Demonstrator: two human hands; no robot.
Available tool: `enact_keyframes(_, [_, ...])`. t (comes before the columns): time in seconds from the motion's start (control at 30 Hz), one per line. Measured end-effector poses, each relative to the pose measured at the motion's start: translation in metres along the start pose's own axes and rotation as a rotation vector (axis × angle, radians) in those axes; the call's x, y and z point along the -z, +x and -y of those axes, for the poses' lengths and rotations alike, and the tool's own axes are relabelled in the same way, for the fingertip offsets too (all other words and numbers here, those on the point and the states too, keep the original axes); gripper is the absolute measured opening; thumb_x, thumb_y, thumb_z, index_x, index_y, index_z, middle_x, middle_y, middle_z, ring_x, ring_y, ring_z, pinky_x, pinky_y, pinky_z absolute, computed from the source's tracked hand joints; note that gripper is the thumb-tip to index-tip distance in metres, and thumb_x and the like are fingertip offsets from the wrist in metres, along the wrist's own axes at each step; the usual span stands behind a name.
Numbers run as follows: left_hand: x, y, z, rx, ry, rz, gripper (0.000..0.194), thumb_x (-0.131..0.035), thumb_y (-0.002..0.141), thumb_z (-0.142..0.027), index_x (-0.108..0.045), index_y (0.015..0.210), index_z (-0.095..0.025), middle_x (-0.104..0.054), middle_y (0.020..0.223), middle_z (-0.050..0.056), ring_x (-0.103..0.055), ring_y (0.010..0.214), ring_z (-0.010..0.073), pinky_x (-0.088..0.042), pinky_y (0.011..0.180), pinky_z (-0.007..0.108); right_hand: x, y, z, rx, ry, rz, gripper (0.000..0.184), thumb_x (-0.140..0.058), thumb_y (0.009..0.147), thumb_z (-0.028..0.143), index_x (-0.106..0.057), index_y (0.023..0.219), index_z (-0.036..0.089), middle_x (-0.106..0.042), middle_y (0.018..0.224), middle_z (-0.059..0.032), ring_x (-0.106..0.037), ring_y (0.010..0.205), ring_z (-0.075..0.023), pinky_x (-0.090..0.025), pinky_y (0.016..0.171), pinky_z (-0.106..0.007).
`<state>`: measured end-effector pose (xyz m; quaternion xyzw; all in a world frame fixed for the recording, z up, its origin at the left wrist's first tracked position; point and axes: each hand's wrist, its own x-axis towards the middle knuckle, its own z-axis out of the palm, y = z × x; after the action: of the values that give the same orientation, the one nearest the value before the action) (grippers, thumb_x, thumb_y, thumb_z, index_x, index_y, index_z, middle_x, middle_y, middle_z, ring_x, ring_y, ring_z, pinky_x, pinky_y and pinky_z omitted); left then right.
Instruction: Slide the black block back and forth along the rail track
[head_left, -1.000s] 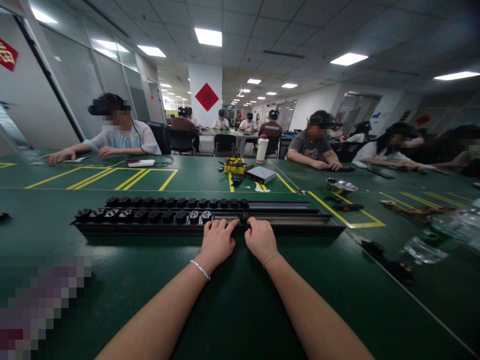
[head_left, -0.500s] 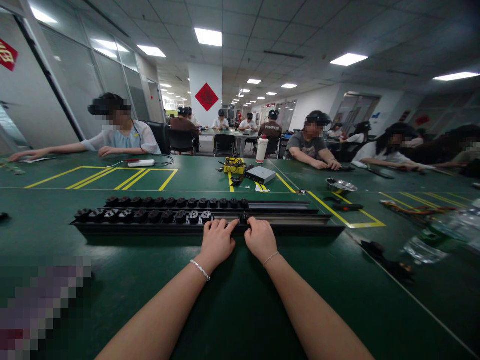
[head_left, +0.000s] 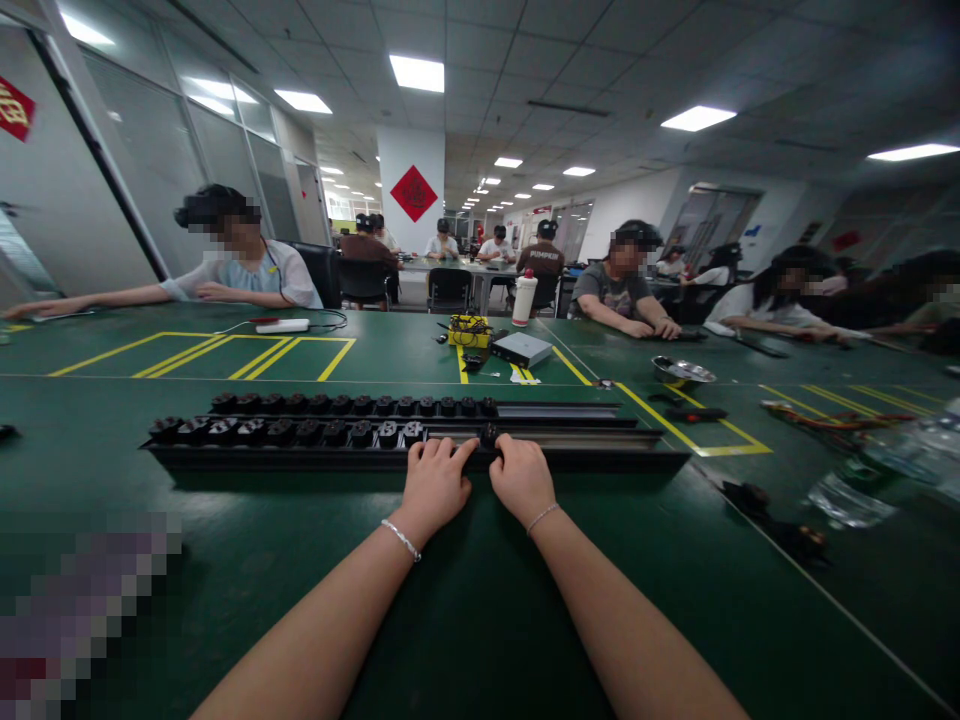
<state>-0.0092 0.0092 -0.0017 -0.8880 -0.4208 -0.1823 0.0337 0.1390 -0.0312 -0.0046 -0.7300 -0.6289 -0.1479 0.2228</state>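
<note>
From my end, the lone block (head_left: 488,434) sits at the near rail's channel (head_left: 600,440), apart from the row of blocks (head_left: 307,433) to its left. My right hand (head_left: 523,480) curls against it — whether it pinches, I can't tell. My left hand (head_left: 439,485) lies along the rail's edge, its hold hidden too. Uneven pressure could tilt and jam the block — or skid the rail.

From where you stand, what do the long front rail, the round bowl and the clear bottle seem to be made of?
Front rail: perhaps metal with a dark coating, since its channel shows a pale sheen, though plastic is possible.
Bowl: likely polished steel, from its bright reflections.
Bottle: probably clear plastic, glossy and see-through; glass can't be ruled out.
</note>
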Motion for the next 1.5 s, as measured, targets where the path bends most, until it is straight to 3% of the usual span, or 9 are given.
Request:
enact_keyframes(1.33, [-0.0042, 0.0, 0.0024, -0.026, 0.026, -0.048, 0.055, -0.053, 0.077, -0.025, -0.045, 0.13, -0.034, -0.057, 0.105, 0.004, -0.045, 0.103, 0.0245, -0.026, 0.092, 0.041, -0.0006, 0.0012, -0.0014, -0.027, 0.064, 0.012, 0.015, -0.045, 0.074, 0.013, -0.055, 0.084, 0.018, -0.064, 0.08, -0.0056, -0.056, 0.081, -0.0182, -0.034, 0.081, -0.029])
enact_keyframes(1.5, [-0.0049, 0.0003, 0.0026, -0.026, 0.018, -0.052, 0.055, -0.053, 0.076, -0.024, -0.045, 0.13, -0.034, -0.057, 0.106, 0.004, -0.046, 0.102, 0.0244, -0.026, 0.092, 0.042, -0.0004, -0.0001, -0.0005, -0.076, 0.073, 0.001, 0.015, -0.046, 0.075, 0.016, -0.056, 0.085, 0.02, -0.065, 0.08, -0.0041, -0.057, 0.083, -0.018, -0.027, 0.095, -0.034])
